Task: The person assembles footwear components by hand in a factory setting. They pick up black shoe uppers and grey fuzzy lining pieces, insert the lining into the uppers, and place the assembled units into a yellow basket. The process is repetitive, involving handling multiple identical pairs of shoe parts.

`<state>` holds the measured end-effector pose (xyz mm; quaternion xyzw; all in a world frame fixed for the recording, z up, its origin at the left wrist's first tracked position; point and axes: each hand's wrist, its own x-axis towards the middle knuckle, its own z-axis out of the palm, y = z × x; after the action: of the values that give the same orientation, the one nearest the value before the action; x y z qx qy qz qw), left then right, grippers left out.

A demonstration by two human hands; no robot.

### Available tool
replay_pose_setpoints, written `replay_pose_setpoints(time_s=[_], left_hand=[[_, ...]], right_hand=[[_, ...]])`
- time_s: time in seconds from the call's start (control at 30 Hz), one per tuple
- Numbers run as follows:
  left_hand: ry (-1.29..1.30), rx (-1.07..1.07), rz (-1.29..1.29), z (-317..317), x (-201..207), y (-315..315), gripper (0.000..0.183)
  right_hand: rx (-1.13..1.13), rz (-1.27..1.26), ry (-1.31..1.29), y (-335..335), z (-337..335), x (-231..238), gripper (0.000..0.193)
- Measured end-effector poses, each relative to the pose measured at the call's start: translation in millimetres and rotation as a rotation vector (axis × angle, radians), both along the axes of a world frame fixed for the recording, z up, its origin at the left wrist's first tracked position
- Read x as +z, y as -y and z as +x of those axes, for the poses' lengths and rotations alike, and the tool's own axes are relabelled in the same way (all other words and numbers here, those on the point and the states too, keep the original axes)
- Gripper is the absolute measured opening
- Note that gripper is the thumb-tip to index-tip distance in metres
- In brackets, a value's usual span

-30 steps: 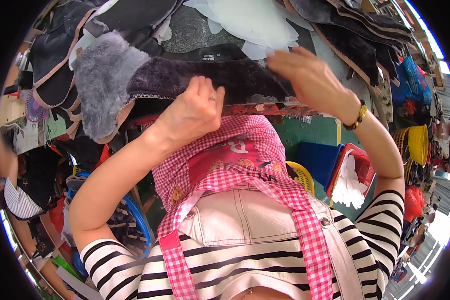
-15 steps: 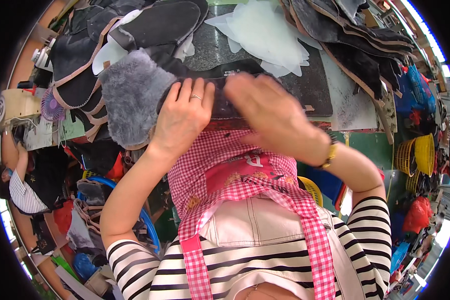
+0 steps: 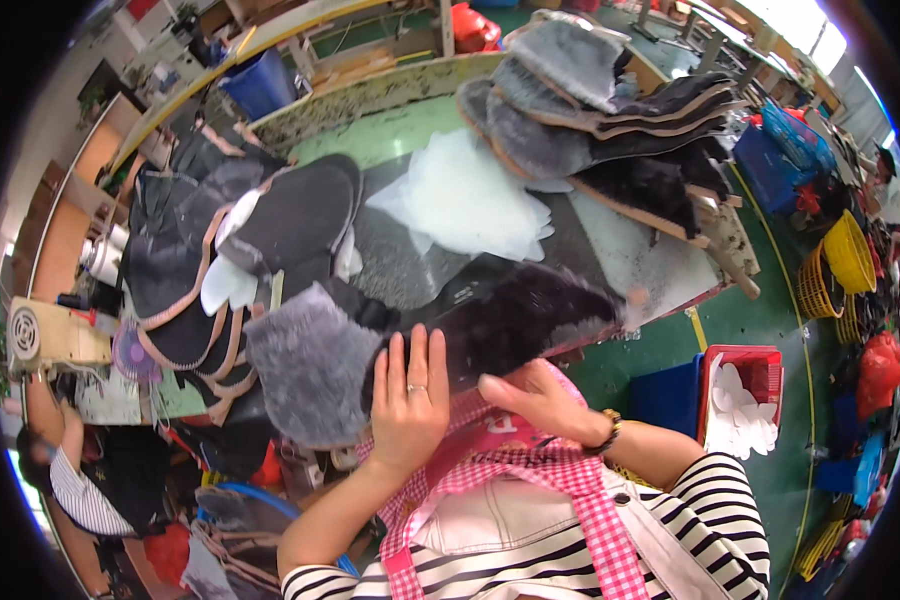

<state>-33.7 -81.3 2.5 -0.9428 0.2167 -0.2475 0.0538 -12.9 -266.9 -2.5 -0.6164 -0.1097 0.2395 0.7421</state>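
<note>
A dark, furry shoe-upper-like piece (image 3: pixel 510 310) lies at the table's near edge, its right end reaching toward the table's front right. My left hand (image 3: pixel 410 400) rests flat on its left part, fingers stretched out and together, a ring on one finger. At the near edge of the dark piece is my right hand (image 3: pixel 545 402), thumb out to the left; its other fingers are mostly hidden, so their grip cannot be made out. Left of my left hand lies a grey fleecy piece (image 3: pixel 310 365), touching the dark one.
White thin sheets (image 3: pixel 465 200) are heaped mid-table. A stack of grey fur pieces (image 3: pixel 570 130) stands far right, with dark pieces (image 3: pixel 305 215) at left. On the floor at right are a red crate (image 3: pixel 775 365) and yellow baskets (image 3: pixel 850 250). Another person's arm (image 3: pixel 73 435) shows at far left.
The view has tilted up, showing more table. My right hand has gone from above the dark piece to its near edge, and more of that piece now spreads to the right.
</note>
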Motion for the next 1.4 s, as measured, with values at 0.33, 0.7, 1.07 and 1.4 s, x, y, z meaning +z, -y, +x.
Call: replay_pose_setpoints(time_s=[0.33, 0.7, 1.07, 1.4], left_hand=[[0.02, 0.081, -0.059, 18.1, 57.1, 11.5, 0.054], [0.357, -0.136, -0.199, 137.7, 146.4, 33.2, 0.061], [-0.095, 0.293, -0.313, 66.0, 18.2, -117.8, 0.064], [-0.409, 0.611, -0.338, 113.1, 2.5, -121.0, 0.064]], right_hand=[[-0.198, 0.032, 0.079, 32.5, 34.6, 30.9, 0.025], [-0.836, 0.534, 0.542, 123.0, 220.1, 117.4, 0.021], [-0.867, 0.234, 0.327, 329.3, 275.1, 25.4, 0.028], [0.059, -0.64, 0.856, 17.6, 161.4, 35.4, 0.04]])
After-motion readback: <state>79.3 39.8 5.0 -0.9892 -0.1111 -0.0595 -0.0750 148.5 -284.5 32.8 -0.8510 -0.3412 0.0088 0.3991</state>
